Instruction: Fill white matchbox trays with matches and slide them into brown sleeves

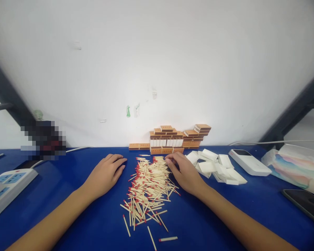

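A heap of loose matches [149,184] with red heads lies on the blue table between my hands. To its left, my left hand [107,172] rests on the tabletop, fingers stretched and apart, holding nothing. My right hand [184,170] is at the heap's upper right edge, its fingers bent and the thumb and forefinger tips close together beside the matches. Whether a match sits between those tips is hidden. Behind the heap stand stacked brown matchboxes [167,150]. White empty matchbox trays [211,164] lie jumbled right of my right hand.
A white wall [157,62] rises behind the table [89,219]. On the right are a white device [248,164], a tissue pack [295,167] and a dark phone [306,205]. A power strip [15,184] stands at the left. Single matches lie near the front edge.
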Tool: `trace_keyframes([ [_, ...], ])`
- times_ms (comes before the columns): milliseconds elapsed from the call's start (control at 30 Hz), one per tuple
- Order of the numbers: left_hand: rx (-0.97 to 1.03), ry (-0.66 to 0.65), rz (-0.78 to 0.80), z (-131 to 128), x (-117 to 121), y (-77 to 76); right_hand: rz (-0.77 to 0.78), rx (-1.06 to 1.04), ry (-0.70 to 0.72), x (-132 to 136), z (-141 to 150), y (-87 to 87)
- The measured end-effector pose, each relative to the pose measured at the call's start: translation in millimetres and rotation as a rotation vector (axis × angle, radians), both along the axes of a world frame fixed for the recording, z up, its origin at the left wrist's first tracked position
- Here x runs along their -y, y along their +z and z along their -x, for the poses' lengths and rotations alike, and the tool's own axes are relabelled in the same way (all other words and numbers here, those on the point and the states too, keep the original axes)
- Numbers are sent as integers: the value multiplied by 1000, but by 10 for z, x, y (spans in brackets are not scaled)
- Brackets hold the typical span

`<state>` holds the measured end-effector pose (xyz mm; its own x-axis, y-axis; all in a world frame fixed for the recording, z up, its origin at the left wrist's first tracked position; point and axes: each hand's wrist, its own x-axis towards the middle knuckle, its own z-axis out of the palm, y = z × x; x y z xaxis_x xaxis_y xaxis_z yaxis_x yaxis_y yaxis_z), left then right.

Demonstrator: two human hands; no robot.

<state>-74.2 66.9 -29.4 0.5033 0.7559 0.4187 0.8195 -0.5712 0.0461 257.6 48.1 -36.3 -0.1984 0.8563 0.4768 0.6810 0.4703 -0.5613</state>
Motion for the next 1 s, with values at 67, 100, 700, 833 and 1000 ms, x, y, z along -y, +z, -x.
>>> trace_keyframes([
  [67, -2, -2, -4, 13, -6, -16, -27, 18, 11, 4, 1, 5],
  [100, 0, 0, -7, 21, -8, -21, -44, 32, 29, 2, 4, 13],
  [700, 116, -61, 155, -938, -439, 240, -22, 91, 129, -161, 193, 24],
  [833, 101, -73, 198, -987, -450, 315, -5, 103, 145, -147, 217, 41],
  [1000, 83, -79, 239, -964, -270, 366, 7, 193, 146, -26, 255, 134],
])
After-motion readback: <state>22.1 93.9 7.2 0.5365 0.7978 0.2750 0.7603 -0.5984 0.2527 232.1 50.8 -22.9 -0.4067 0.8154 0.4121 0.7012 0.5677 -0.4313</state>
